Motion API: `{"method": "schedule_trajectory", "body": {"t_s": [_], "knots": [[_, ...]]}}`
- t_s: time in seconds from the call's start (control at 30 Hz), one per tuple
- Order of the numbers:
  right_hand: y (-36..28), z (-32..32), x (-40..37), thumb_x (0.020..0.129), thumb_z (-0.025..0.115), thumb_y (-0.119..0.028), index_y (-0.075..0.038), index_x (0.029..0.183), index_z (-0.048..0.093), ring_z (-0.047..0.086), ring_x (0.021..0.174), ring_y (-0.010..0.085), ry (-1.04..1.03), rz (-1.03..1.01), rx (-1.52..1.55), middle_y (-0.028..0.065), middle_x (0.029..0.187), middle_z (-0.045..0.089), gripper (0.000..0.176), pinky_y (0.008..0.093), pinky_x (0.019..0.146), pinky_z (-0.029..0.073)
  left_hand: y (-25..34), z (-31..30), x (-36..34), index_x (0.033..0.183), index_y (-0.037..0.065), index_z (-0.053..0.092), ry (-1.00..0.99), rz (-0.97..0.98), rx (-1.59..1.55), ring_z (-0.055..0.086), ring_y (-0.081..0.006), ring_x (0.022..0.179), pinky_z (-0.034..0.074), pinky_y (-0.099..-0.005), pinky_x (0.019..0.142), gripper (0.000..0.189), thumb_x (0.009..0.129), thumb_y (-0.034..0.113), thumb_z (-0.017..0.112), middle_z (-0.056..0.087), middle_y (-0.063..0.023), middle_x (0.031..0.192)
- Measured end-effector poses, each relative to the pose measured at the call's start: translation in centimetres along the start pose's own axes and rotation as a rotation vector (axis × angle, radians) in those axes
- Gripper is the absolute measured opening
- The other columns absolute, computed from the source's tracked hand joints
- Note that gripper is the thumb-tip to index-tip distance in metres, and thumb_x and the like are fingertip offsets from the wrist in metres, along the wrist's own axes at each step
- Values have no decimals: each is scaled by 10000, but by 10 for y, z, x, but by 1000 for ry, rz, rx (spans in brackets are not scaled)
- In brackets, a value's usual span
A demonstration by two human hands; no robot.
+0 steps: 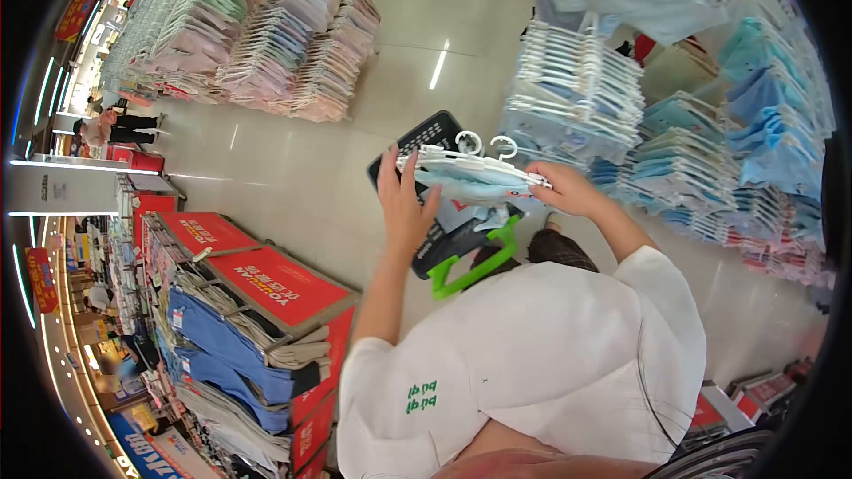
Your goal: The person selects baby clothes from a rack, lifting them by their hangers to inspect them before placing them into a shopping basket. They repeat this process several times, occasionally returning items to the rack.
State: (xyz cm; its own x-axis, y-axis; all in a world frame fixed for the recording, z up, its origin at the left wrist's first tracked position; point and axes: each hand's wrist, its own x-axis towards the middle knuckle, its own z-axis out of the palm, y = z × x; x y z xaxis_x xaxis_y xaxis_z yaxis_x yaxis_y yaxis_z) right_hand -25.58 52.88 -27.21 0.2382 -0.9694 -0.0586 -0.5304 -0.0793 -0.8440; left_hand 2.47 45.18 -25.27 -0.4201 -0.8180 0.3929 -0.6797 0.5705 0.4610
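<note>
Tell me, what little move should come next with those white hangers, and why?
Maybe lower the white hangers toward the black basket: the right hand grips one end, the left hand is at the other, and the basket shows beneath them.

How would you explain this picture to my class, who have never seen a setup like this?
There is no machine here, just a person's two bare hands. The single picture comes from a camera worn on the head, looking forward and down. The right hand grips one end of some white hangers bearing pale blue clothing; the left hand is at the other end. Below them is a black basket with a green handle. Instead of a tabletop, we see a shop floor and hung clothes.
</note>
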Motion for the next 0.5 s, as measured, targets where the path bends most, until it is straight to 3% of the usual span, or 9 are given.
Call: {"method": "schedule_trajectory", "body": {"t_s": [0.1, 0.17, 0.27, 0.33, 0.37, 0.43, 0.5], "knots": [[-9, -60, -48, 791, 543, -191, -38, 1006, 525, 568, 770, 296, 33, 31, 33, 142, 849, 593, 264, 357, 655, 431, 36, 5, 34, 1151, 18, 470, -16, 116, 137, 426, -384, 1080, 346, -432, 906, 494, 715, 151, 660, 434, -221, 1185], [-7, -91, -75, 788, 551, -187, -39, 1006, 532, 564, 763, 292, 62, 55, 80, 136, 843, 594, 265, 349, 652, 428, 45, 21, 43, 1043, 5, 491, -164, 54, -41, 505, -350, 922, 410, -397, 788, 389, 720, 144, 655, 505, -190, 1014], [5, -120, -107, 772, 570, -174, -37, 973, 556, 561, 726, 289, 132, -23, 73, 134, 800, 591, 244, 340, 625, 422, 91, 38, 46, 956, 8, 490, -76, 88, -93, 526, -332, 811, 425, -378, 704, 307, 721, 124, 649, 519, -159, 892], [15, -134, -120, 756, 616, -173, -23, 931, 572, 530, 641, 209, 280, -214, -30, 82, 720, 566, 234, 294, 582, 404, 109, 50, 46, 933, 9, 489, -46, 90, -119, 519, -340, 811, 420, -385, 697, 291, 717, 117, 652, 513, -158, 884], [19, -141, -127, 756, 616, -173, -23, 931, 572, 530, 641, 209, 275, -216, -31, 82, 720, 566, 234, 294, 582, 404, 115, 54, 45, 927, 7, 488, -41, 84, -58, 516, -341, 800, 417, -388, 687, 282, 720, 114, 647, 510, -158, 880], [25, -155, -141, 747, 654, -171, -19, 909, 580, 454, 593, 114, 284, 19, 105, 17, 660, 506, 234, 241, 552, 371, 123, 61, 43, 906, 2, 481, -2, 61, 7, 507, -341, 774, 410, -394, 671, 260, 727, 110, 637, 500, -165, 866], [34, -170, -149, 741, 668, -172, -21, 913, 582, 423, 590, 92, 307, 42, 210, -3, 658, 485, 244, 229, 547, 359, 121, 61, 43, 903, 1, 481, 22, 26, 8, 507, -341, 777, 409, -394, 674, 262, 726, 113, 638, 500, -166, 866]]}}
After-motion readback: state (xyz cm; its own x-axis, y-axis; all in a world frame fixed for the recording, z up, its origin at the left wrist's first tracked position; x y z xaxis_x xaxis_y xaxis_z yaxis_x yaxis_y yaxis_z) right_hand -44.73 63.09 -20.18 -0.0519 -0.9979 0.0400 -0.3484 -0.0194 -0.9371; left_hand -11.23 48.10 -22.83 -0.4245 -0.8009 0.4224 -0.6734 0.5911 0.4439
